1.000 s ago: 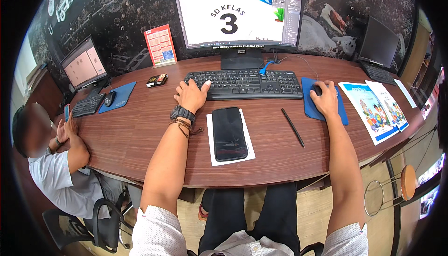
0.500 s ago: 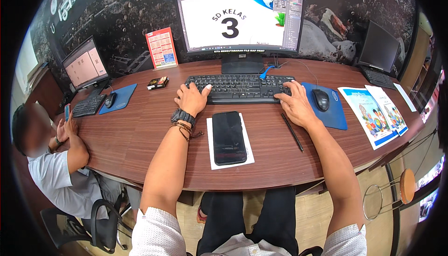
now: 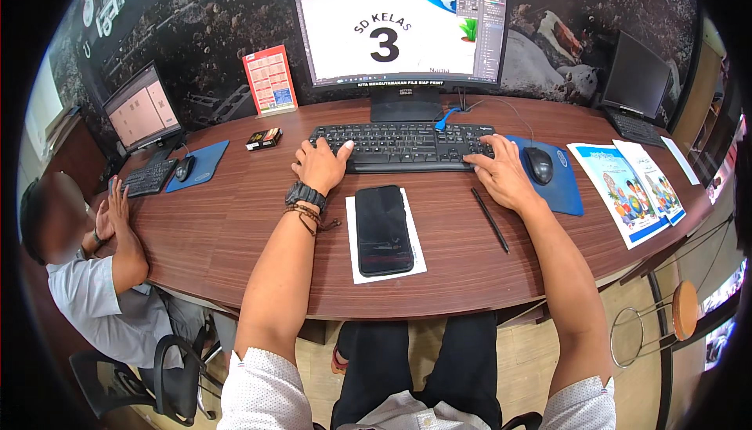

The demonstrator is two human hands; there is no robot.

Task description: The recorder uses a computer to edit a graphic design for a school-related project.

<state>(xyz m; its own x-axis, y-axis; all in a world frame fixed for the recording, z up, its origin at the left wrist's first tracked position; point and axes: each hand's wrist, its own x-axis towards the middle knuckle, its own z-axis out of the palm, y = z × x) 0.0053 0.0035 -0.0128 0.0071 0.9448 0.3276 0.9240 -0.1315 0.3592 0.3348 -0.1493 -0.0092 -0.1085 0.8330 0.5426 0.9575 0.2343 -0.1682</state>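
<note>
My left hand (image 3: pixel 320 165) rests on the left end of a black keyboard (image 3: pixel 403 148), fingers apart over the keys and thumb stretched out. A dark watch and a beaded bracelet circle that wrist. At the keyboard's right end, my right hand (image 3: pixel 501 170) lies over the number pad with its fingers spread and nothing held. Behind the keyboard stands a curved monitor (image 3: pixel 337 34) showing a design page with large black characters, a blue shape and a green plant. A black mouse (image 3: pixel 539 166) sits on a blue mouse pad (image 3: pixel 565 195), just right of my right hand.
A black phone (image 3: pixel 385 230) lies on white paper, near a black stylus (image 3: pixel 490 221). Colourful printed sheets (image 3: pixel 623 195) are at right. A small dark box (image 3: pixel 264 139) and a red-bordered calendar (image 3: pixel 270 81) stand left. A co-worker (image 3: pixel 110 281) sits far left by another monitor (image 3: pixel 142 109).
On my monitor, the small lettering near the bottom right of the page shows more fully. My hands stay nearly in place. The co-worker's hand is raised higher, and the phone there no longer shows.
</note>
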